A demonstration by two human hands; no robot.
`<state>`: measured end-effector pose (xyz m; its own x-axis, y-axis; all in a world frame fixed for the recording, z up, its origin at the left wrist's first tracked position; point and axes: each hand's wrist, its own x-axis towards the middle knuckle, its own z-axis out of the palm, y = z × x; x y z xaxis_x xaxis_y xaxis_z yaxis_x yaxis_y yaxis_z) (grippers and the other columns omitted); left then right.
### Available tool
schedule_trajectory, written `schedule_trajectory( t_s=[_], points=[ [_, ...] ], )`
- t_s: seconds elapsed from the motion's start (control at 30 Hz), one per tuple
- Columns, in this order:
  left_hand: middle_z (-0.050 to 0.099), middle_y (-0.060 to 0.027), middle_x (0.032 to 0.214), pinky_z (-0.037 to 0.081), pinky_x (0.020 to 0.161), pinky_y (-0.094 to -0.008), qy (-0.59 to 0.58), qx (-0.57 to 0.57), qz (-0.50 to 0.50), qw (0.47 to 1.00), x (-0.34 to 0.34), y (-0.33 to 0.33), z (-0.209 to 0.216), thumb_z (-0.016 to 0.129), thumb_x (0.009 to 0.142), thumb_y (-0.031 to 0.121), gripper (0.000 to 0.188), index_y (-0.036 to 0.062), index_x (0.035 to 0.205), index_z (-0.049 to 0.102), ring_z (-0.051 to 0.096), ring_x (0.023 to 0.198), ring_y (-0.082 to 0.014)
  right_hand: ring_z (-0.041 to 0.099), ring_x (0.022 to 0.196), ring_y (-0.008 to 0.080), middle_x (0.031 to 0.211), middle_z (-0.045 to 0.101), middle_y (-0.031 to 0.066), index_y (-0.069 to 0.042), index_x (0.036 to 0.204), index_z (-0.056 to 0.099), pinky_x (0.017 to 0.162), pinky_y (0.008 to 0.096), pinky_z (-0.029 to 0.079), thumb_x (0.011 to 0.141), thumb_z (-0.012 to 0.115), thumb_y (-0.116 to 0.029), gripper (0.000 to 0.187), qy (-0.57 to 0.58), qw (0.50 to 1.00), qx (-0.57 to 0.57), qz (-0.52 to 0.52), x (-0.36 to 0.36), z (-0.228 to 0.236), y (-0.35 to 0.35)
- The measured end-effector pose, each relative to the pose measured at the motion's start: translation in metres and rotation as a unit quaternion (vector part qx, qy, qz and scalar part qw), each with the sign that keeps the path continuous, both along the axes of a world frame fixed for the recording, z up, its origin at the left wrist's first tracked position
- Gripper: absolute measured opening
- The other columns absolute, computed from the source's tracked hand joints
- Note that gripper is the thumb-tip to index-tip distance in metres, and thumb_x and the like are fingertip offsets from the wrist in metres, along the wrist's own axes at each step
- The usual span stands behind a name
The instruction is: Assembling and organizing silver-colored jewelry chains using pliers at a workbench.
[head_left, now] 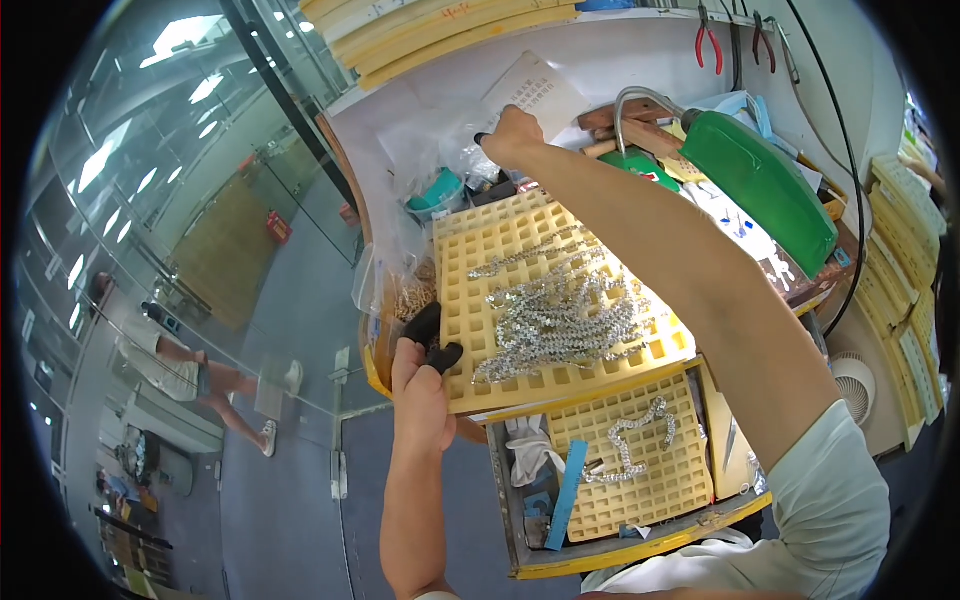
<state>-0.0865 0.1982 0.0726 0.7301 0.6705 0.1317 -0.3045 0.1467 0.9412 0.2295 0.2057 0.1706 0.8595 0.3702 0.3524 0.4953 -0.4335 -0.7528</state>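
My left hand [422, 395] is at the left edge of a yellow grid tray [462, 330]. Black covers sit on its thumb and a finger, which are apart, the thumb tip touching or just over the tray's edge. Across the tray lies a heap of silver chains [565, 310], with separate strands behind it. My right hand [513, 135] reaches over the tray to the back of the bench, beside a clear plastic bag [462, 155]. Its fingers are curled and a black tip shows; whatever they may hold is hidden.
Below, an open drawer holds a second grid tray [680, 480] with a silver chain [630, 465], a blue strip [567, 495] and a white glove [530, 450]. At the right are a green container [760, 185] and hanging pliers [709, 45]. Glass panels stand left, with a person [170, 365] beyond.
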Motion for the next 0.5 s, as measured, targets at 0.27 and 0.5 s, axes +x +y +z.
schedule_trajectory(
  t_s=[0.27, 0.5],
  points=[
    [0.059, -0.0127, 0.112, 0.053, 0.086, -0.0353, 0.002, 0.029, 0.027, 0.999, 0.005, 0.008, -0.01, 0.036, 0.078, -0.005, 0.038, 0.0028, 0.111, 0.054, 0.061, 0.105, -0.0224, 0.068, 0.106, 0.0395, 0.11, 0.07, 0.0255, 0.004, 0.103, 0.068, 0.092, 0.0476, 0.055, 0.079, 0.066, -0.019, 0.033, -0.104, 0.993, 0.027, 0.05, -0.04, -0.002, -0.057],
    [0.065, -0.0073, 0.117, 0.053, 0.091, -0.0331, 0.03, -0.01, 0.036, 0.999, 0.0, 0.011, -0.003, 0.056, 0.081, -0.004, 0.046, 0.0039, 0.127, 0.06, 0.063, 0.107, -0.0214, 0.061, 0.089, 0.0429, 0.093, 0.061, 0.0252, 0.007, 0.085, 0.06, 0.086, 0.0492, 0.049, 0.076, 0.062, -0.006, 0.016, -0.247, 0.942, 0.049, 0.224, -0.143, -0.044, -0.193]
  ],
)
